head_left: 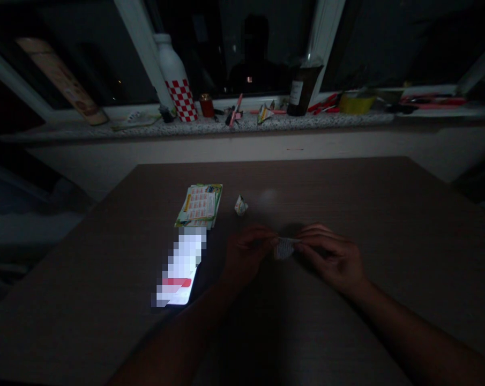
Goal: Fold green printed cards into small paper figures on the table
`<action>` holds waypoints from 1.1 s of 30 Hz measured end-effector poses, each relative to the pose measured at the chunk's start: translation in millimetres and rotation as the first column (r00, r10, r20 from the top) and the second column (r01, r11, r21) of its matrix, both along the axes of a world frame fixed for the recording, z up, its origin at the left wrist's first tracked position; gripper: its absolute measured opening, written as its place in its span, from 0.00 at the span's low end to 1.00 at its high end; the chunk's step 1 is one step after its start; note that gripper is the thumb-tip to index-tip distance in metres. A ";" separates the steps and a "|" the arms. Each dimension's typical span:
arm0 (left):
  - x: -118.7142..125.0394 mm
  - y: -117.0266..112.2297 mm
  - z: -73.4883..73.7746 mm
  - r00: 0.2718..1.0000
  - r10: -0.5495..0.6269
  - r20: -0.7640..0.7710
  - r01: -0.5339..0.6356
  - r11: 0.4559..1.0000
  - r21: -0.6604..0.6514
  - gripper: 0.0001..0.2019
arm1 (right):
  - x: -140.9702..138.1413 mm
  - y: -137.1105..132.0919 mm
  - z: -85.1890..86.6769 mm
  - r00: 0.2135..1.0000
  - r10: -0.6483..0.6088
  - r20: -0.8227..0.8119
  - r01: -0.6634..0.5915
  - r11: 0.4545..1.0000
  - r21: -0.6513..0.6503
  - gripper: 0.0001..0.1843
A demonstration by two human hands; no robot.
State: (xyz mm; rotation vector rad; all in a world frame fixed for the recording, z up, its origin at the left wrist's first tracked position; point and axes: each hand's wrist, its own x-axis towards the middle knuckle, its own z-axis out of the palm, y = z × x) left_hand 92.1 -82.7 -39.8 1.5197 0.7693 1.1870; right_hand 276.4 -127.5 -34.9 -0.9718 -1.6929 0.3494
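Dim room, brown table under a cluttered windowsill. Left hand and right hand each pinched a small, pale, printed paper piece at near centre, phone glowing left.

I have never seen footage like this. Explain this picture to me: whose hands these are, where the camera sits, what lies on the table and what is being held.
There is no machine here. A person wears one camera on the head, looking forward and down, so the two arms reaching in from below are their own. The left hand and right hand pinch a small printed paper between the fingertips, just above the brown table. On the table lie a lit phone, a stack of printed sheets and a small folded paper piece. Behind it, a windowsill holds bottles and small items. The room is dark.
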 end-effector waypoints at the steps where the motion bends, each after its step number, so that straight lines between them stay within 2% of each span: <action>1: 0.1 0.3 0.0 1.000 0.004 0.008 -0.003 1.000 -0.009 0.03 | -0.4 0.4 -0.5 1.000 -0.006 0.001 0.006 1.000 -0.007 0.06; 7: -3.4 2.7 2.6 0.999 0.051 -0.012 -0.051 0.998 -0.037 0.03 | 0.6 3.7 -5.3 0.998 0.013 0.064 -0.011 1.000 -0.025 0.07; 17: -1.8 2.7 3.6 0.998 0.058 -0.001 -0.058 0.996 -0.068 0.03 | 0.2 2.0 -5.0 0.999 -0.010 0.051 0.009 1.000 0.021 0.07; 25: -2.4 2.1 6.0 0.998 0.059 -0.017 -0.060 0.997 -0.046 0.03 | -0.8 3.2 -8.2 0.999 0.005 0.037 -0.004 1.000 -0.012 0.05; 29: -1.1 2.2 5.0 0.998 0.068 0.003 -0.068 0.996 -0.061 0.03 | -1.5 3.4 -7.2 0.999 -0.023 0.044 0.025 0.999 -0.036 0.04; 33: -0.7 2.9 4.3 0.995 0.094 0.028 -0.091 0.992 -0.086 0.04 | -1.1 4.1 -9.0 0.999 0.001 0.040 0.001 0.997 -0.071 0.04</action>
